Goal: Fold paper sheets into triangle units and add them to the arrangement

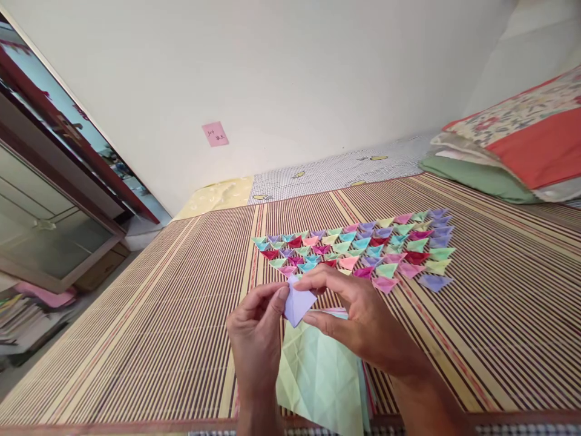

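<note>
A small folded lavender paper (pixel 298 304) is held up between my two hands. My left hand (pixel 259 330) pinches its left edge between thumb and fingers. On the other side my right hand (pixel 358 315) has its fingers at the top and its thumb near the lower right edge. Below them lies a stack of creased pale green sheets (pixel 322 369), with other colours showing at its edges. Beyond the hands, rows of small folded paper boats (pixel 349 263) in several colours lie on the striped mat (pixel 181 315); my right hand hides some of them.
Folded bedding (pixel 535 145) and a green cushion (pixel 476 178) lie at the back right. A pink note (pixel 215 134) is on the wall. Patterned cloth (pixel 336 166) runs along the wall. At the left are a cabinet (pixel 45 212) and stacked books (pixel 22 318).
</note>
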`<state>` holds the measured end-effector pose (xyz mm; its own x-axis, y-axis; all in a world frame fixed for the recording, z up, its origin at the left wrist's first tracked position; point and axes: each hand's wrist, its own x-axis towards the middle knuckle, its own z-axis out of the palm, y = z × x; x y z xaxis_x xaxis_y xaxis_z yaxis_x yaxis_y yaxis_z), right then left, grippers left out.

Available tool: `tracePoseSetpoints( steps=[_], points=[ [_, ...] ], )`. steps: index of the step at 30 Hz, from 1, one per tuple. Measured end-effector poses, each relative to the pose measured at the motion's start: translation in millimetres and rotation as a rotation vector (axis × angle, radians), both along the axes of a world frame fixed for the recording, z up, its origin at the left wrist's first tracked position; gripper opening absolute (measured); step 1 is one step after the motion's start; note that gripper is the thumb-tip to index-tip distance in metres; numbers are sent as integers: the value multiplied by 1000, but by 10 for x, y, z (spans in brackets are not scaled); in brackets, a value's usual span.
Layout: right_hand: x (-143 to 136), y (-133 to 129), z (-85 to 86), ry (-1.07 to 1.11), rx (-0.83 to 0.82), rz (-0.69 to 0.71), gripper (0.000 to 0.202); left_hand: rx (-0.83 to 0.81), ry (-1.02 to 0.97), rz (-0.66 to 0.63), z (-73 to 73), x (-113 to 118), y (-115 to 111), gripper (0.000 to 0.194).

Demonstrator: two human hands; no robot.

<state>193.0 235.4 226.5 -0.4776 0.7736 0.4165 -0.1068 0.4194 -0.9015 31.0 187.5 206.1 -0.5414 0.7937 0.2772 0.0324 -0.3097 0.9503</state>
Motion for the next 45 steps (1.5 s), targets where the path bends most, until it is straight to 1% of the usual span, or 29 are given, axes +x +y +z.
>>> tracePoseSetpoints(
  steps=[4, 6, 8, 11, 13, 15, 18, 24, 28, 32, 39, 45],
  points=[
    [3, 21, -6, 13, 26, -11, 23, -27, -59, -111, -50, -108, 1, 9],
    [14, 34, -5, 9, 32, -4, 27, -27, -50, -189, -79, -179, -10, 8],
    [29, 44, -6, 3, 39, 15, 36, -34, -36, -284, -88, -245, -30, 11],
    [49, 50, -10, 16, 50, 44, 45, -37, -20, -400, -64, -306, -70, 19],
    [54, 48, -8, 34, 41, 55, 44, -37, -17, -445, -38, -321, -95, 24],
    [53, 44, 3, 54, 24, 60, 38, -32, -14, -471, -19, -322, -112, 29],
    [48, 41, 30, 75, 9, 60, 28, -16, -11, -471, -7, -311, -119, 34],
    [48, 50, 30, 82, 21, 53, 18, 14, -42, -458, 12, -263, -109, 27],
    [32, 48, 0, 68, 58, 54, 15, 28, -37, -437, 28, -240, -92, 26],
    [2, 37, -13, 63, 93, 51, 18, 30, -13, -414, 17, -236, -86, 22],
    [-21, 39, -31, 80, 62, 40, 16, 32, 20, -375, -22, -197, -77, 15],
    [-70, 35, -33, 88, 54, -30, 13, 85, 31, -355, 6, -104, -37, 14]
  ],
)
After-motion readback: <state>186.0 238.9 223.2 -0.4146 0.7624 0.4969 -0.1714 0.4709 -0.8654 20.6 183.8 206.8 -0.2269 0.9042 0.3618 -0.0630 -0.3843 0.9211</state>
